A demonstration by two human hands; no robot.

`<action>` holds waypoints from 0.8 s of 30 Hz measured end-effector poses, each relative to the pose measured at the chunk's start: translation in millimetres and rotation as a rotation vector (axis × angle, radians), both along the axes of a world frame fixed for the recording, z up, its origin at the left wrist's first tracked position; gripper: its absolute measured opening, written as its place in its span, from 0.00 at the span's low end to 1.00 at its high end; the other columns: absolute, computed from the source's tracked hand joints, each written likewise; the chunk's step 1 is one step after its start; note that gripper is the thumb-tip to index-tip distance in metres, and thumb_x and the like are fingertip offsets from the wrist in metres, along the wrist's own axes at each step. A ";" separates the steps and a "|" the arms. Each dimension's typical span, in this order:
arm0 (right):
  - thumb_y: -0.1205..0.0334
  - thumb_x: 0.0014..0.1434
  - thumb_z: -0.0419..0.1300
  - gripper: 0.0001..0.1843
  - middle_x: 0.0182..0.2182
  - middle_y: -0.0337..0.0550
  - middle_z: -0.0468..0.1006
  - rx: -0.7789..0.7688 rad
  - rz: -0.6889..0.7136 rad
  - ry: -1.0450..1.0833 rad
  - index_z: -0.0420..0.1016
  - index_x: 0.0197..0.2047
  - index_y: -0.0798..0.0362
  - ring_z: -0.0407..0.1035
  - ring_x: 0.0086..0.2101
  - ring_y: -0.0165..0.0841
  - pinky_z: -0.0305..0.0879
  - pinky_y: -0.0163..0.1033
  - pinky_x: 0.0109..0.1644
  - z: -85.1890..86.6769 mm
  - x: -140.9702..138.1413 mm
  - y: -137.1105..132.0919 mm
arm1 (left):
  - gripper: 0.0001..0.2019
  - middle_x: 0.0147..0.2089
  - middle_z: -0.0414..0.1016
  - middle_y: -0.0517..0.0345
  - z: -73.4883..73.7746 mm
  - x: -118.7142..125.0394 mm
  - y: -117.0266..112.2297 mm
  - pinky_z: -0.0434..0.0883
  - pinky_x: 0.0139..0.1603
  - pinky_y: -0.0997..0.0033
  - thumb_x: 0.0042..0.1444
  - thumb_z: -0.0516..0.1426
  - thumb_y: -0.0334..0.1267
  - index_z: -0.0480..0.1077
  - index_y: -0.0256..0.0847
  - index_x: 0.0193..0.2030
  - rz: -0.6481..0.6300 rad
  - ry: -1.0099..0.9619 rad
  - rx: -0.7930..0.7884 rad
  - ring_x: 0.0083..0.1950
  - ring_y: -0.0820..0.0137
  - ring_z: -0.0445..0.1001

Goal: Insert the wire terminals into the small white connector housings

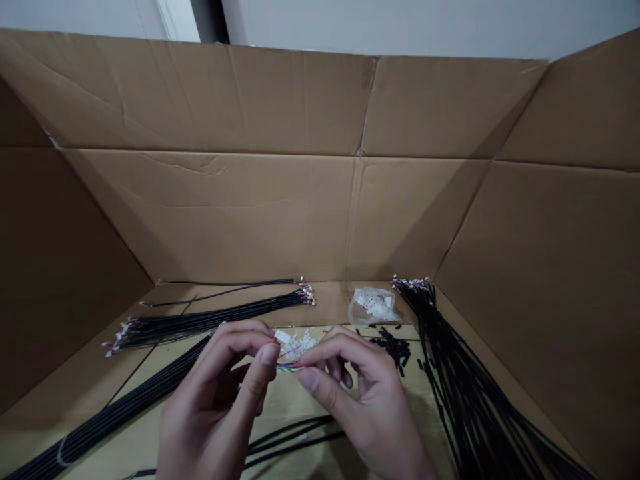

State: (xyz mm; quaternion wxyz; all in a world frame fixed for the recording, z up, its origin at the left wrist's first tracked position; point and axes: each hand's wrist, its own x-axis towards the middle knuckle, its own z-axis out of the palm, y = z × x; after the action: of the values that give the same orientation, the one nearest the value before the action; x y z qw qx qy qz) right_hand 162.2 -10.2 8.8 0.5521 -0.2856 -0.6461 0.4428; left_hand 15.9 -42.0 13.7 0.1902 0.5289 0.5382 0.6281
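My left hand and my right hand meet low in the middle of the view, both pinching the coloured wire ends of a thin cable. A small white connector sits at my left fingertips. The fingers of both hands are closed round the wires. Just behind the fingertips lies a small heap of white connectors on the cardboard floor.
Tall cardboard walls enclose the work area. Bundles of black cables lie at the left, lower left and right. A clear bag of white parts and short black pieces sit behind my right hand.
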 end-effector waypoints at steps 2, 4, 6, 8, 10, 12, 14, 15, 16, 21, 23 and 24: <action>0.68 0.59 0.68 0.05 0.25 0.34 0.76 -0.011 -0.002 0.012 0.85 0.35 0.49 0.62 0.27 0.29 0.61 0.34 0.32 0.0 -0.9 1.4 | 0.07 0.36 0.71 0.65 -0.1 1.7 -0.2 0.65 0.23 0.84 0.62 0.62 0.45 0.75 0.49 0.34 -0.001 -0.036 -0.013 0.27 0.79 0.65; 0.68 0.59 0.67 0.05 0.25 0.34 0.76 -0.017 -0.016 0.013 0.85 0.34 0.49 0.62 0.27 0.29 0.61 0.34 0.32 0.0 -2.0 2.4 | 0.07 0.36 0.71 0.65 -0.2 2.3 -1.0 0.64 0.22 0.84 0.62 0.62 0.45 0.75 0.49 0.35 -0.002 -0.057 -0.022 0.26 0.79 0.64; 0.68 0.59 0.67 0.05 0.25 0.34 0.76 -0.002 -0.043 0.004 0.84 0.33 0.50 0.63 0.27 0.29 0.61 0.34 0.31 -0.2 -3.3 2.5 | 0.07 0.36 0.71 0.65 -0.5 2.2 -1.5 0.64 0.22 0.84 0.63 0.62 0.46 0.75 0.48 0.35 -0.008 -0.060 -0.033 0.27 0.79 0.65; 0.68 0.60 0.66 0.05 0.25 0.35 0.75 0.040 -0.072 -0.014 0.84 0.33 0.51 0.63 0.26 0.29 0.61 0.34 0.31 -0.6 -4.3 1.8 | 0.07 0.37 0.71 0.64 -0.8 2.4 -1.5 0.64 0.22 0.83 0.63 0.61 0.45 0.75 0.48 0.36 0.007 -0.047 -0.035 0.28 0.78 0.64; 0.69 0.59 0.66 0.05 0.25 0.35 0.76 0.095 -0.107 -0.028 0.83 0.33 0.52 0.64 0.27 0.29 0.62 0.34 0.31 -0.8 -4.9 0.4 | 0.07 0.37 0.71 0.64 -1.0 3.2 -1.4 0.63 0.22 0.82 0.63 0.61 0.45 0.75 0.49 0.35 0.027 -0.025 -0.029 0.28 0.77 0.63; 0.70 0.59 0.65 0.06 0.25 0.35 0.77 0.141 -0.136 -0.037 0.83 0.33 0.52 0.64 0.27 0.29 0.63 0.34 0.32 -0.5 -4.8 -0.9 | 0.06 0.38 0.71 0.64 -1.0 4.4 -1.4 0.63 0.22 0.81 0.63 0.62 0.45 0.75 0.48 0.35 0.043 -0.022 -0.028 0.28 0.77 0.62; 0.71 0.59 0.65 0.07 0.25 0.35 0.77 0.159 -0.133 -0.043 0.83 0.33 0.51 0.65 0.27 0.29 0.63 0.35 0.32 0.2 -4.1 -1.3 | 0.07 0.38 0.71 0.63 -0.9 5.3 -1.4 0.63 0.22 0.80 0.62 0.62 0.46 0.76 0.48 0.36 0.042 -0.037 -0.040 0.28 0.77 0.62; 0.71 0.59 0.65 0.07 0.25 0.35 0.78 0.153 -0.119 -0.045 0.83 0.33 0.51 0.65 0.27 0.29 0.63 0.35 0.32 0.5 -3.6 -1.0 | 0.08 0.38 0.71 0.63 -0.8 5.4 -1.2 0.63 0.21 0.80 0.62 0.62 0.47 0.76 0.48 0.35 0.040 -0.050 -0.046 0.28 0.76 0.62; 0.71 0.59 0.65 0.07 0.25 0.35 0.78 0.136 -0.100 -0.045 0.83 0.33 0.51 0.65 0.27 0.29 0.63 0.35 0.32 0.6 -3.2 -0.4 | 0.09 0.38 0.71 0.62 -0.8 5.4 -0.9 0.62 0.21 0.80 0.61 0.62 0.48 0.76 0.47 0.35 0.036 -0.066 -0.049 0.28 0.76 0.62; 0.68 0.59 0.67 0.05 0.26 0.35 0.78 0.015 -0.072 -0.021 0.84 0.33 0.49 0.64 0.27 0.30 0.61 0.36 0.32 -1.5 -2.6 5.0 | 0.11 0.36 0.70 0.62 -1.0 3.7 2.4 0.61 0.18 0.82 0.59 0.64 0.50 0.76 0.46 0.34 -0.011 -0.155 -0.096 0.25 0.79 0.62; 0.67 0.59 0.67 0.04 0.26 0.35 0.78 0.009 -0.064 -0.006 0.83 0.32 0.49 0.63 0.26 0.29 0.61 0.36 0.32 -2.8 -3.1 6.6 | 0.12 0.36 0.70 0.62 -0.9 2.8 2.6 0.61 0.18 0.83 0.59 0.64 0.51 0.76 0.45 0.34 -0.023 -0.180 -0.116 0.23 0.80 0.61; 0.67 0.59 0.68 0.05 0.26 0.35 0.78 0.016 -0.056 0.002 0.83 0.32 0.50 0.63 0.26 0.29 0.61 0.35 0.32 -3.3 -3.3 7.1 | 0.12 0.35 0.70 0.63 -0.6 2.4 2.3 0.60 0.17 0.83 0.59 0.64 0.51 0.76 0.45 0.34 -0.027 -0.189 -0.119 0.23 0.80 0.61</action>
State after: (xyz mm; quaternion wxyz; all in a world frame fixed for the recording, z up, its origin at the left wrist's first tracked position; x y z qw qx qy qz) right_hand 158.8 -3.0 5.5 0.5672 -0.2990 -0.6407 0.4223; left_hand 18.3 -39.7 13.1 0.2796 0.4624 0.5470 0.6394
